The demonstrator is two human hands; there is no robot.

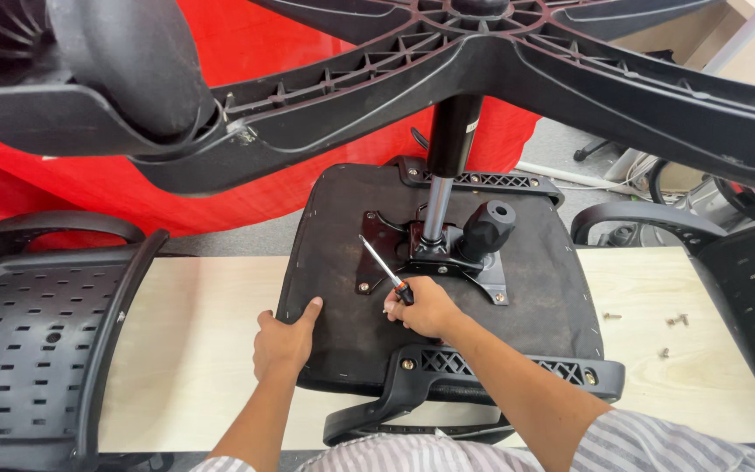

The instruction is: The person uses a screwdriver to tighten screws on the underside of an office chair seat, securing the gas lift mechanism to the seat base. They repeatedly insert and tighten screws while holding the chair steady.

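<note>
Gripping a screwdriver (384, 273), the right hand (421, 308) sets its tip near the metal plate (434, 253) under the upturned chair seat (430, 288). The left hand (283, 341) clasps the seat's edge, thumb on top. The seat lies on a pale wooden table (203, 350).

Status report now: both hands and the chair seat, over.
Left hand grips seat edge. Right hand holds screwdriver, tip at mounting plate. Chair base overhead; loose screws right.
</note>
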